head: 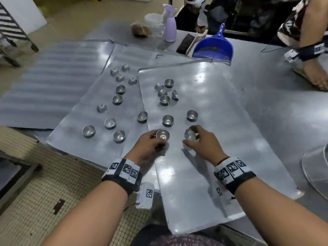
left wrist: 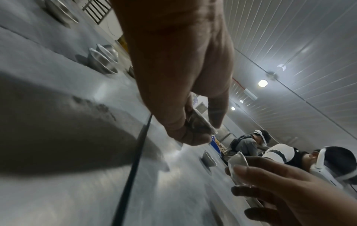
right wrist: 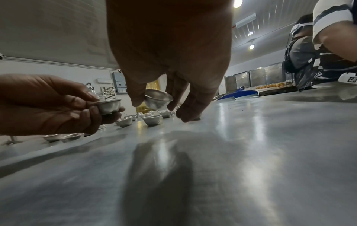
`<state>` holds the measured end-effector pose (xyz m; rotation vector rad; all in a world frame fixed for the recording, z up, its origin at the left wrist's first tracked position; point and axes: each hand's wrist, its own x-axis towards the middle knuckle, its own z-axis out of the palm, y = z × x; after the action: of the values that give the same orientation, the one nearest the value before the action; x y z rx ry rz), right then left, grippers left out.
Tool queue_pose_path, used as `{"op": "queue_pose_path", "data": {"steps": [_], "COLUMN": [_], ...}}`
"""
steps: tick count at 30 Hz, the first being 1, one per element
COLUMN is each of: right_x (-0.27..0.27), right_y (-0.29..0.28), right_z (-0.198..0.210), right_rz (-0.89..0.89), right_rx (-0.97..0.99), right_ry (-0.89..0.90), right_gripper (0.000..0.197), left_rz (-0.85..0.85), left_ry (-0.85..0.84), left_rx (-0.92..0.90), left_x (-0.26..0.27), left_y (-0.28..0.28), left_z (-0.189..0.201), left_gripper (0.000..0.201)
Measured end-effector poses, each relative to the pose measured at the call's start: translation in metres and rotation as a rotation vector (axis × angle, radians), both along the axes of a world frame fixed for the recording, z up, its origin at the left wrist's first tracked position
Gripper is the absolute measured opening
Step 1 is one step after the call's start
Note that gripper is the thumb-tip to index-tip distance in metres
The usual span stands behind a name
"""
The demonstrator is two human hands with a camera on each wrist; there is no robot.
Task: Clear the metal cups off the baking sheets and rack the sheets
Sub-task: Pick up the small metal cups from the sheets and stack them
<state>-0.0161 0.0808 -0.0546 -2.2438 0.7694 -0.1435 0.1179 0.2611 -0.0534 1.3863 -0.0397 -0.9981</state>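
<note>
With each hand's grip pinching one metal cup, the left hand (head: pixel 148 145) on its cup (head: pixel 163 134) and the right hand (head: pixel 204 142) on another (head: pixel 189 134) just above the near baking sheet (head: pixel 230 121), a light rim pinch could slip and send a cup clattering among the others.

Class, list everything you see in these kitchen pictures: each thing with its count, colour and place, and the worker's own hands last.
Baking sheets: at least four, silver, overlapping on the table.
Loose metal cups: eighteen, silver, seven on the nearest sheet, eleven on the sheets to its left.
Dustpan: one, blue, far side of the table.
Spray bottle: one, lilac, left of the dustpan.
Rack: one, dark, far left.
Left hand: holds an upright cup, silver.
Right hand: pinches a tilted cup, silver.
</note>
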Motion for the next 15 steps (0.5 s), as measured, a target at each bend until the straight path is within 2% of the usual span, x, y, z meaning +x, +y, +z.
{"op": "queue_pose_path", "data": {"steps": [6,15], "right_x": [0.019,0.043], "right_y": [0.020,0.031], "right_z": [0.014,0.031], "right_rz": [-0.037,0.104], "right_rx": [0.011,-0.068], "right_ry": [-0.066,-0.048], "right_gripper": [0.051,0.056], "left_rz": [-0.112,-0.163], "left_ry": [0.039,0.040], "left_rx": [-0.036,-0.059], "left_x": [0.022,0.031], "left_y": [0.001,0.008], "left_z": [-0.002,0.001], "left_gripper": [0.036,0.029]}}
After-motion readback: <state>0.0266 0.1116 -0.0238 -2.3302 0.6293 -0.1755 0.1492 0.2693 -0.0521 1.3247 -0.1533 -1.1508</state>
